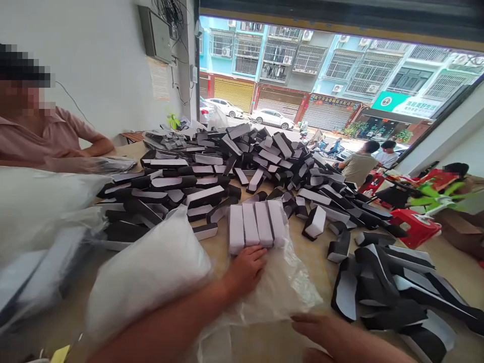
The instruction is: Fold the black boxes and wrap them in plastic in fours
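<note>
**Clear plastic bag [280, 295] with four pale blocks [257, 227] lies on the worktop [451, 269] in front of the person**

Nearest, the right hand [308, 330] hovers or rests by the bag's lower right edge; it is slightly blurred, its thumb and fingers apart with nothing between them, and whether it touches the plastic I cannot tell. A little farther in, the left hand [245, 269] lies flat and unclenched on the bag, fingertips against the near ends of the blocks, which stand side by side in a row inside the plastic.

Just left of the left forearm sits a plump white bag [147, 272]. On the right, a loose group of black-and-white pieces [378, 287] lies near the right hand. Beyond the bag, a broad heap of similar pieces [234, 164] spreads across the worktop, tumbled at many angles.

At the far left, a co-worker [34, 131] in a pinkish shirt leans an arm near wrapped plastic. To the right stand a green-bladed fan [434, 199] and, farther back, seated people [359, 166]. Through the wide opening, parked white cars [272, 118] line the street below a blue-and-grey building [280, 55].
</note>
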`<state>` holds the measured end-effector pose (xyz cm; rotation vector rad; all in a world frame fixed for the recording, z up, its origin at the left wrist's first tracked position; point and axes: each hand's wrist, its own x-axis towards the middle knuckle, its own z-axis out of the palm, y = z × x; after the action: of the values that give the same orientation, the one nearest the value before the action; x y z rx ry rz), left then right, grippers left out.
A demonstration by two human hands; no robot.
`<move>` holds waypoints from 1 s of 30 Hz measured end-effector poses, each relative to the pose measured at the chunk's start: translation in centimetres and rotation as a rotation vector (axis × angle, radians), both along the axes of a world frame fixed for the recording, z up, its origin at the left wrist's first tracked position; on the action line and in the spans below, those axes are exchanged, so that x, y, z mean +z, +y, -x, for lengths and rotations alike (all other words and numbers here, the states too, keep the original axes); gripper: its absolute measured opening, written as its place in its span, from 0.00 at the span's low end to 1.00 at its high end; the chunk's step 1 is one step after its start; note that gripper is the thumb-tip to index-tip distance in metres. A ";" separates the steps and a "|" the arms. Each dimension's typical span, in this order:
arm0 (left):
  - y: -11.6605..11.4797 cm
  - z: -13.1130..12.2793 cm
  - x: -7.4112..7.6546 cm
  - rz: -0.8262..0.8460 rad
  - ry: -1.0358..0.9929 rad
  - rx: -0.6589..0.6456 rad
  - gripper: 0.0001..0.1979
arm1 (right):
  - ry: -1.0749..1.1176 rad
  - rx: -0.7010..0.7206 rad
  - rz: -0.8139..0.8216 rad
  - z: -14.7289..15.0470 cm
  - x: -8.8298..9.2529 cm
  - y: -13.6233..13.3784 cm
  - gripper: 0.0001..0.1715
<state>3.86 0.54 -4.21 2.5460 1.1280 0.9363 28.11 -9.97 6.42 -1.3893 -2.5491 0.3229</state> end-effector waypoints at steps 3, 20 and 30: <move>-0.1 -0.1 0.1 -0.034 -0.022 -0.016 0.10 | 0.063 0.170 0.204 0.3 4.3 2.7 0.21; -0.9 -0.8 -0.5 -0.253 0.244 0.109 0.10 | -0.065 -0.292 -0.416 3.5 -12.3 12.5 0.37; -1.6 -1.3 0.2 -0.107 0.393 0.235 0.19 | 0.026 -0.296 -0.556 3.0 -13.1 12.6 0.37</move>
<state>5.14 -1.04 -4.00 2.8093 1.5493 0.5631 25.09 2.61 -6.67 -1.4733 -2.1236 -0.3868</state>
